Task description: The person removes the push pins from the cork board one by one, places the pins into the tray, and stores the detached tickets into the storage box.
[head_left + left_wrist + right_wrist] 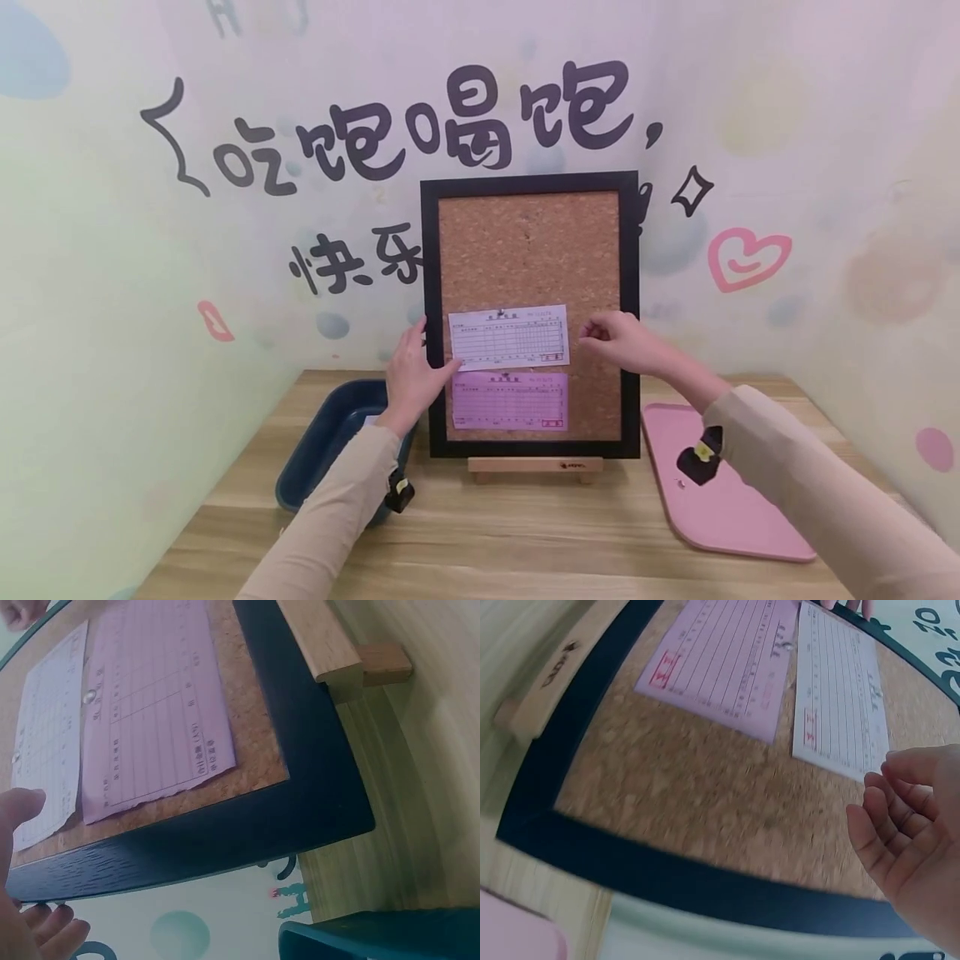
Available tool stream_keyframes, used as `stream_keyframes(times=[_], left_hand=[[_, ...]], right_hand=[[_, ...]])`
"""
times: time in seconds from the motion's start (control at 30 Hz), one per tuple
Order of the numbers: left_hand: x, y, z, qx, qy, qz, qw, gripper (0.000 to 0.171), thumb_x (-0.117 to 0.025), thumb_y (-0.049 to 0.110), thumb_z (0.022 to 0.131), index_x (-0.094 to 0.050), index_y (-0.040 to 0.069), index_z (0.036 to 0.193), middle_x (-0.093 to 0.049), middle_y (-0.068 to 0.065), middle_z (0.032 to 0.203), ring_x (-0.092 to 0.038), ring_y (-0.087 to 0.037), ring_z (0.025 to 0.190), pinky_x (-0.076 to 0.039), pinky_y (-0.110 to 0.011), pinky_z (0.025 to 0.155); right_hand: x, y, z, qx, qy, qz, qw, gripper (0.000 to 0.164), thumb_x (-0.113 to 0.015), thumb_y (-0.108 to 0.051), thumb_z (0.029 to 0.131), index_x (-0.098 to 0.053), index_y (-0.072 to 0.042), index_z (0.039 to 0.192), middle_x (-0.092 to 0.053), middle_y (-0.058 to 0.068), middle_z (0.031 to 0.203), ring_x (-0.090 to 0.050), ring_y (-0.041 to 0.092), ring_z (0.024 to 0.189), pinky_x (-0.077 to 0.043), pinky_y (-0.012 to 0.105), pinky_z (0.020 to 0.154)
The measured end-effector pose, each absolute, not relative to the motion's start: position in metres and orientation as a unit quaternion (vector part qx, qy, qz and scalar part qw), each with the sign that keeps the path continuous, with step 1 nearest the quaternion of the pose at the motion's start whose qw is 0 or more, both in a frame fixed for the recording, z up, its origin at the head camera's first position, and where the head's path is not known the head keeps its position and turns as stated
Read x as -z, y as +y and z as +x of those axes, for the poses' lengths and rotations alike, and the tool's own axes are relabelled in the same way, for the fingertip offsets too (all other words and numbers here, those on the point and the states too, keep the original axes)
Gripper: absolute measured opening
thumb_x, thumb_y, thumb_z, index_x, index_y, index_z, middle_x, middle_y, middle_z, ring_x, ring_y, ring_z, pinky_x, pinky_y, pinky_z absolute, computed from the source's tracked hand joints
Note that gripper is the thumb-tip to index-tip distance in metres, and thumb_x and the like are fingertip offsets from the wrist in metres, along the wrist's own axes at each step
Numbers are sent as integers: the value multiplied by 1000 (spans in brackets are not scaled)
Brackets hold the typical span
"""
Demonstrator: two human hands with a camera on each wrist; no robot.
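A black-framed cork board (528, 250) stands upright on a small wooden stand (525, 467). Pinned low on it, a white printed slip (510, 337) hangs above a pink printed slip (510, 402); a pushpin shows near the top of each. My left hand (417, 375) grips the board's left edge, its thumb over the white slip's lower left corner and its other fingers behind the frame. Just right of the white slip, my right hand (618, 340) hovers before the cork with loosely bent fingers (889, 844), and nothing shows in its grasp.
Left of the board sits a deep dark blue tray (300, 454) with something white inside. A shallow pink tray (720, 517) lies at the right, under my right forearm, with a small item on it. Behind the wooden table (487, 550) rises a wall with large lettering (480, 117).
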State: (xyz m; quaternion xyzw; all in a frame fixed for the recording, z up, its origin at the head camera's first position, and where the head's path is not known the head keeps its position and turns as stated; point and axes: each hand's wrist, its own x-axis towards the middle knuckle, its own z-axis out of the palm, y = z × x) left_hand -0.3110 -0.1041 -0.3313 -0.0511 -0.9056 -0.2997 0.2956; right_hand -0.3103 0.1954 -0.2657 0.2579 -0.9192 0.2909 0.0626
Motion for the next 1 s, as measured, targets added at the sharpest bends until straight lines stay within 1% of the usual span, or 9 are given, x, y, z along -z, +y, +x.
stream_keyframes(times=[0.3,0.53,0.77,1.0], left_hand=[[338,-96,-310,281,-910,-29,304,84,-74,39,71,-34,7,139,-48,-15,132,-54,-32,109,-49,-45,81],[346,-97,-311,304,-902,-27,304,88,-75,34,71,-28,10,141,-43,-15,137,-52,-33,113,-46,-48,85],[348,-95,-313,298,-904,-27,306,89,-76,35,71,-26,9,142,-43,-15,137,-55,-33,108,-49,-46,79],[348,-96,-313,302,-902,-20,308,90,-76,35,71,-26,11,142,-43,-14,137,-54,-33,110,-48,-46,80]], right_hand=[[261,173,-322,-295,-912,274,75,8,-59,-11,86,-60,-3,88,-57,6,76,-49,17,68,-41,26,59],[259,154,-333,-299,-910,276,76,10,-60,-13,86,-60,-3,90,-58,6,78,-50,17,70,-42,26,62],[256,146,-336,-297,-912,274,66,11,-60,-12,87,-60,-3,92,-59,7,82,-51,18,74,-42,28,65],[256,138,-339,-285,-913,278,90,11,-58,-13,87,-60,-2,91,-58,7,79,-50,17,71,-41,28,63]])
